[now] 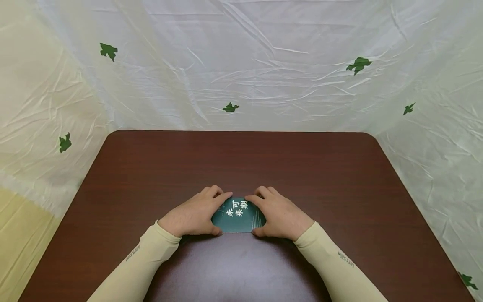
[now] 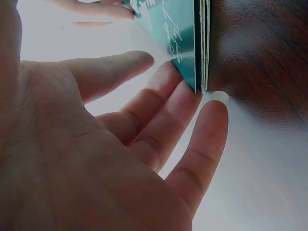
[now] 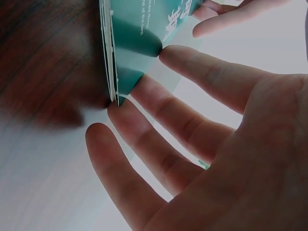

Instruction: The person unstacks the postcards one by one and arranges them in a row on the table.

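A thin dark green notebook with white Chinese characters lies across the front middle of the table. My left hand holds its left end, thumb at the near edge and fingers round toward the far side. At the right end, my right hand holds it in a mirrored way. In the left wrist view, fingertips meet the corner of the green cover, whose layered edges show beside the dark wood. The right wrist view has the index fingertip on the cover and other fingertips at its corner.
The dark reddish-brown table has rounded far corners. Wrinkled whitish sheeting with green leaf-like patches hangs behind and at both sides. A yellow section shows at the lower left.
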`<state>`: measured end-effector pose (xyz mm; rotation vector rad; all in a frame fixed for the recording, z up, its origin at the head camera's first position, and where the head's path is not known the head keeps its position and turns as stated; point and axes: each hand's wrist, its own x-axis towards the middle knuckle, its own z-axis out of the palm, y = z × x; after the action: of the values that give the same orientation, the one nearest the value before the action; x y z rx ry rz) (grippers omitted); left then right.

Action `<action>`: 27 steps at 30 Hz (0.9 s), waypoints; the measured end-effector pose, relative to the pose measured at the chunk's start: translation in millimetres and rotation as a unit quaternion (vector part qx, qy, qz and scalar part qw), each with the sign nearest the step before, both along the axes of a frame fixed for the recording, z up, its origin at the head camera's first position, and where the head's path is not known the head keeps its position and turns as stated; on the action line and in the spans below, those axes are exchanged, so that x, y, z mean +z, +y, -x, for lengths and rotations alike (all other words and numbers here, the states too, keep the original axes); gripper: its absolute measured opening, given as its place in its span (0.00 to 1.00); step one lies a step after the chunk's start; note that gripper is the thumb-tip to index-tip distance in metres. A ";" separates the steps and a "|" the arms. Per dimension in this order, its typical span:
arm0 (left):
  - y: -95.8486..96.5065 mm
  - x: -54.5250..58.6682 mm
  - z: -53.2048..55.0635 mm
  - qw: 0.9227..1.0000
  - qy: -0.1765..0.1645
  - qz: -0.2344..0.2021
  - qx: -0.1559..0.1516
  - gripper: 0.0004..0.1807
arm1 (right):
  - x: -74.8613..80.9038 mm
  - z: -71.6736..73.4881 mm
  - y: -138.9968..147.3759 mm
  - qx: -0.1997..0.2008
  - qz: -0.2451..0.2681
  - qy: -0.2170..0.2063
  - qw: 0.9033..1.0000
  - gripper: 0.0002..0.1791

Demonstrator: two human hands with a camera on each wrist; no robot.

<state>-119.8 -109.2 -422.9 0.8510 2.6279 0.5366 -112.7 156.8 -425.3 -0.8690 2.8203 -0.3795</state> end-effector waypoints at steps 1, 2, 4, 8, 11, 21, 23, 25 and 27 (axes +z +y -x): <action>-0.1 0.1 -0.1 1.000 -0.001 0.000 0.000 0.55 | -0.1 0.1 0.0 0.000 0.001 -0.001 1.000 0.46; -0.2 0.3 -0.1 1.000 -0.002 0.000 0.001 0.55 | -0.4 0.2 0.2 0.000 0.001 -0.002 1.000 0.46; -0.4 0.6 0.1 1.000 -0.001 0.000 0.000 0.55 | -0.3 0.4 0.6 0.001 0.002 -0.005 1.000 0.46; -0.8 1.3 0.7 1.000 -0.002 -0.002 0.000 0.55 | 0.8 0.6 1.1 -0.003 0.003 -0.012 1.000 0.46; -0.9 2.4 1.3 1.000 -0.007 -0.004 0.000 0.56 | 1.9 0.6 1.2 -0.006 0.004 -0.021 1.000 0.46; -7.3 5.0 3.0 1.000 -0.013 -0.021 0.007 0.55 | 4.6 2.9 -1.0 -0.005 0.009 -0.026 1.000 0.45; -9.2 6.1 4.6 1.000 -0.013 -0.025 0.007 0.55 | 5.6 3.7 -1.7 -0.008 0.014 -0.026 1.000 0.44; -11.5 7.0 6.4 1.000 -0.013 -0.027 0.008 0.54 | 6.8 4.4 -2.8 -0.012 0.022 -0.027 0.999 0.44; -14.3 8.2 8.3 0.999 -0.016 -0.029 0.012 0.54 | 7.4 5.2 -5.3 -0.013 0.029 -0.025 0.999 0.44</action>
<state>-128.1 -123.6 -414.7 0.8225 2.6087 0.6315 -117.9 151.4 -417.8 -0.8216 2.7899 -0.4828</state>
